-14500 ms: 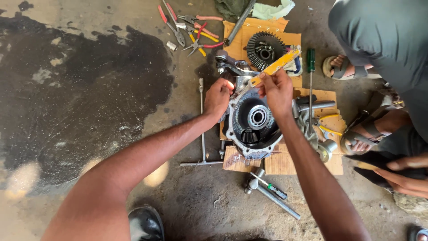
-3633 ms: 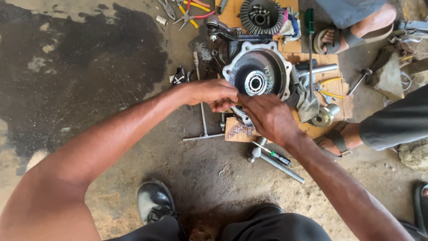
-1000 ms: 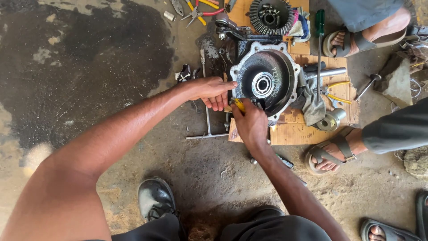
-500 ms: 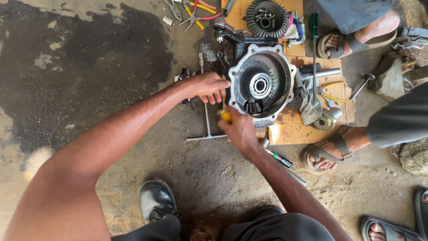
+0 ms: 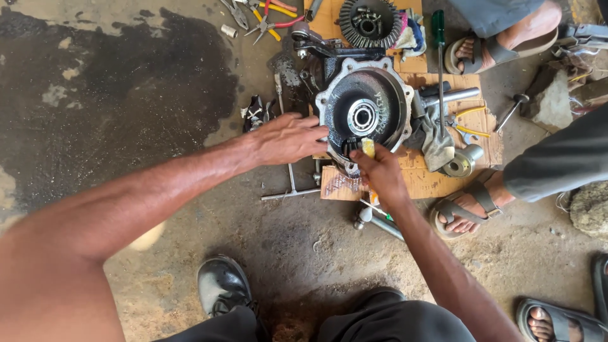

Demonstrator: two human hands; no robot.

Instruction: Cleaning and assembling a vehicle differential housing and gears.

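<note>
We see a toothed ring gear (image 5: 370, 22) on cardboard (image 5: 437, 177), pliers (image 5: 272, 16), a green-handled screwdriver (image 5: 438, 38), and sandalled feet (image 5: 465, 209).

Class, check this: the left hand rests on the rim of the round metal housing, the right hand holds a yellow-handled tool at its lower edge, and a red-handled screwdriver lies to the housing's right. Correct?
One detail is wrong. In the head view, the screwdriver to the right of the housing has a green handle, not red. The left hand does rest on the rim, and the right hand holds the yellow-handled tool at the lower edge.
</note>
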